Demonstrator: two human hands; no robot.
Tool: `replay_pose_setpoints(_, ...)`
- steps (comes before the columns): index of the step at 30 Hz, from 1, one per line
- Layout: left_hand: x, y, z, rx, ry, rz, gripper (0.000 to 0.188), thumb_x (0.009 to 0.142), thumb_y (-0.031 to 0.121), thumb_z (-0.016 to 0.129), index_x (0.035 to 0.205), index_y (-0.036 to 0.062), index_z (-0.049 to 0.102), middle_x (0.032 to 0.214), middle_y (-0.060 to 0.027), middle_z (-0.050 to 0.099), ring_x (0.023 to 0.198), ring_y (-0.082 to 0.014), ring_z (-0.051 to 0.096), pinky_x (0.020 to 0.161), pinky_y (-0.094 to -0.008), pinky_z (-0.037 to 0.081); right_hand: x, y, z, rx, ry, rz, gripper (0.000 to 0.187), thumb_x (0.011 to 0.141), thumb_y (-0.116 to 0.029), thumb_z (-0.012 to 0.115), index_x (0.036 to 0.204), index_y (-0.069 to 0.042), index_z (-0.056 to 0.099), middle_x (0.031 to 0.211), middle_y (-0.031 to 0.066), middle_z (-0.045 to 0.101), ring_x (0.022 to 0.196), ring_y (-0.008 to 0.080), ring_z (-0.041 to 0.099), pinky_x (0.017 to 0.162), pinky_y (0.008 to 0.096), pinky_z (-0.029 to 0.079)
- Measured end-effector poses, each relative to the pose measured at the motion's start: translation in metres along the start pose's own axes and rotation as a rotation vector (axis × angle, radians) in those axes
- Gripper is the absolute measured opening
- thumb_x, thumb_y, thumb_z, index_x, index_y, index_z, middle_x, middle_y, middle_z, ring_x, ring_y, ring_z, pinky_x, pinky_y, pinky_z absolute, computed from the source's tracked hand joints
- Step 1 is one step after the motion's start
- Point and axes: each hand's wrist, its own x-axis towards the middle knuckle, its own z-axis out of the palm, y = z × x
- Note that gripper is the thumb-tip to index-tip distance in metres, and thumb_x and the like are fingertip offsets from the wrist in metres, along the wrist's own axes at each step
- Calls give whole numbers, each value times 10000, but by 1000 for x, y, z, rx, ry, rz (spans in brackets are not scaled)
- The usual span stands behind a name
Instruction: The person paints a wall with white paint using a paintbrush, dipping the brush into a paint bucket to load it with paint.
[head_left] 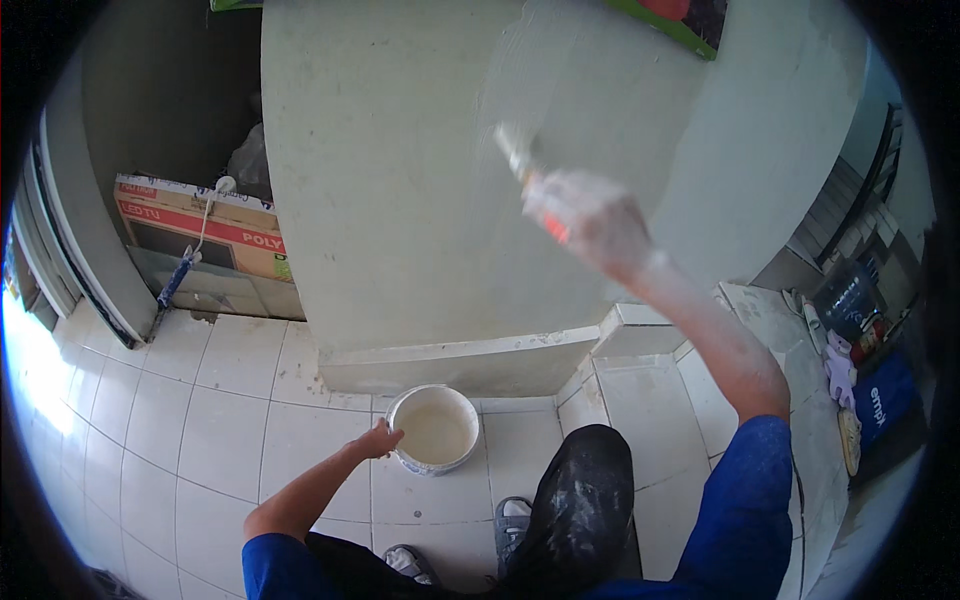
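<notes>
My right hand [592,222], powdered white and a little blurred, is raised in front of the wall and closed around a paintbrush [515,150] with some orange on its handle. The bristles are at the wall [400,200], by a paler, wet-looking streak; whether they touch it I cannot tell. Low on the left, my left hand [380,440] grips the rim of a white bucket [474,432] standing on the tiled floor. Inside the bucket is a creamy white liquid [436,434].
Behind the wall's left edge stands a flat cardboard TV box [210,232], with a paint roller [182,272] leaning against it. Tiled steps [650,400] rise at my right. Beyond them lie a blue bag [885,400] and a lilac glove [840,370].
</notes>
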Motion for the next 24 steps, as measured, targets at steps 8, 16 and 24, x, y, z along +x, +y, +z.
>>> replay_pose_setpoints(8, 20, -34, 2, 252, -49, 200, 693, 860, 433, 482, 1211, -136, 299, 888, -226, 624, 704, -249, 657, 601, -360, 528, 38, 15, -39, 38, 195, 75, 146, 841, -173, 642, 979, -130, 659, 923, 25, 659, 855, 195, 625, 687, 322, 513)
replay_pose_setpoints(16, -3, 6, 0, 36, 13, -47, 704, 843, 426, 495, 1231, -127, 299, 894, -239, 621, 676, -273, 654, 585, -380, 524, -23, -1, 19, -69, 40, 115, 200, 816, -149, 648, 1016, -129, 652, 1058, 21, 631, 881, 193, 621, 685, 327, 517)
replay_pose_setpoints(24, 1, -9, 1, 16, 3, 4, 687, 856, 419, 499, 1203, -131, 277, 878, -222, 625, 650, -248, 652, 524, -357, 518, -23, -27, 16, 291, -313, 211, 153, 868, -249, 621, 937, -126, 680, 858, 57, 665, 808, 229, 632, 682, 362, 501)
